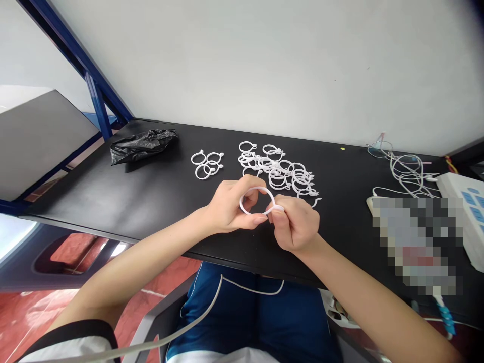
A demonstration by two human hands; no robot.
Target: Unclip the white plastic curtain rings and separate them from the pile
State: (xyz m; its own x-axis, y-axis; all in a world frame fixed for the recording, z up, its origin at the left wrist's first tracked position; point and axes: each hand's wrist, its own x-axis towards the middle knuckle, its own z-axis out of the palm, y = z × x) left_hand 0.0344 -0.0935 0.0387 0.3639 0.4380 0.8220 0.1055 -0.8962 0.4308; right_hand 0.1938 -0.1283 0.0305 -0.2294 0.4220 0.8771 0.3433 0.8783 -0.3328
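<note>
A white plastic curtain ring (pixel 273 195) is held between my two hands above the black table. My left hand (pixel 232 204) curls around the ring's left side, with its thumb below and its fingers above. My right hand (pixel 297 219) pinches the ring at its right end, where the small eyelet is mostly covered by the fingers. Behind my hands lies a loose pile of similar white curtain rings (pixel 278 171), partly overlapping. To the left of that pile, a smaller group of rings (pixel 206 170) lies on the table.
A crumpled black plastic bag (pixel 143 145) rests on the table (pixel 166 201) at the far left. On the right are tangled white cables (pixel 408 169), a blurred-out phone-like device (pixel 416 242) and a white box-shaped item (pixel 463 212). A white wall (pixel 264 65) stands behind.
</note>
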